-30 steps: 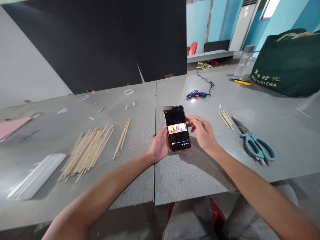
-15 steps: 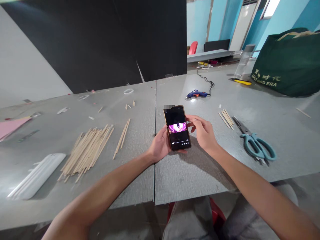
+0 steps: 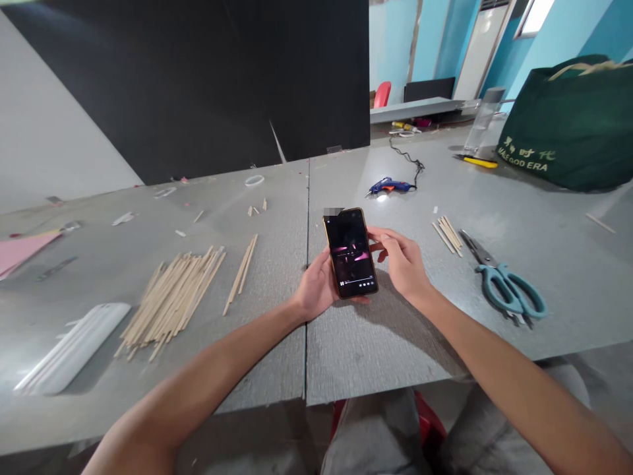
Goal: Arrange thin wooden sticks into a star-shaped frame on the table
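A smartphone in a dark case is held upright, tilted slightly, above the table's seam. Its screen plays a video, mostly black with pink streaks. My left hand wraps its lower left side, fingers passing behind it. At the right edge, my right hand is curled with its fingertips against the phone; part of those fingers is hidden. To the left lie a heap of thin wooden sticks and a few separate sticks. Scissors with blue-grey handles rest to the right, beside several shorter sticks.
A blue glue gun with a black cord lies behind the phone. Further right are a yellow utility knife, a clear bottle and a green bag. A white plastic pack sits at left; a black panel stands behind.
The video picture on the phone has changed from a bright purple-white band to dark with pink streaks. Both hands and the phone stay in place.
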Tool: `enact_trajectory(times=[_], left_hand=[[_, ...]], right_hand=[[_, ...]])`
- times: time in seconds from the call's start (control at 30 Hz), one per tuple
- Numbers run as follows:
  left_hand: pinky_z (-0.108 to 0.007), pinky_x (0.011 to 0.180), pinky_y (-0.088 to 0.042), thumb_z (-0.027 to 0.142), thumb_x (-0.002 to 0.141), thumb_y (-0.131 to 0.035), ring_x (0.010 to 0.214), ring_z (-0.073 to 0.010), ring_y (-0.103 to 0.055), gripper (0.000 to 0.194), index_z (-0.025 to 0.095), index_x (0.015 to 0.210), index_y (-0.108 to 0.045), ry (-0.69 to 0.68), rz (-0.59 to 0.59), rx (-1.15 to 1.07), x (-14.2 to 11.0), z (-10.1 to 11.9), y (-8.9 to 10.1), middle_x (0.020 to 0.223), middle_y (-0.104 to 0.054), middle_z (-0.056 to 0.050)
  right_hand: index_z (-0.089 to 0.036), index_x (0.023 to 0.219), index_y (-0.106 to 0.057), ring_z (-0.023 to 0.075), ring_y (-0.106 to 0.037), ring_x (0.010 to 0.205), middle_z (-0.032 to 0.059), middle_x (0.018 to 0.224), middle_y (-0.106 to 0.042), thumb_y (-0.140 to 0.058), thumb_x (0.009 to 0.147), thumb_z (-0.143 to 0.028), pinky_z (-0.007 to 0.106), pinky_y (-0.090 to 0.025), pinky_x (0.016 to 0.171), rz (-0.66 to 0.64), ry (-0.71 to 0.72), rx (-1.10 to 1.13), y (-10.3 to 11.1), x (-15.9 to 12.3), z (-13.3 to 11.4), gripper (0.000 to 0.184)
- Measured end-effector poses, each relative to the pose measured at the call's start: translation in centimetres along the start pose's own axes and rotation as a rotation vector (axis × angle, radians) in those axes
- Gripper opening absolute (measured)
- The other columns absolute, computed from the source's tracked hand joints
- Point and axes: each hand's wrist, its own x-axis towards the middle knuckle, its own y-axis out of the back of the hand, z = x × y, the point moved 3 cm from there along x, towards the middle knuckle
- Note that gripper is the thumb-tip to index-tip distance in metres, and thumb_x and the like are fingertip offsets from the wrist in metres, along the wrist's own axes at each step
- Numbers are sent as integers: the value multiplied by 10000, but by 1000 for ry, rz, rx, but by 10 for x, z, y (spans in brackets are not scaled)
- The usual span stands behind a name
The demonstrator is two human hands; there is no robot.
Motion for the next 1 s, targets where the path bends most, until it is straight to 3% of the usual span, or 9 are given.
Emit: enact_trajectory(times=[1.0], left_hand=[[-683,962,-628,664,1129,-442,1353,-470,-669,658,200,1538,-667,-9,8,24,0,0,0,1529,-679,-211]], right_hand=[[-235,1176,-859,216,-762,865,101,1175,-844,-505,1052,-376,340,-530,650,17,17,22,-1,1,1,400]])
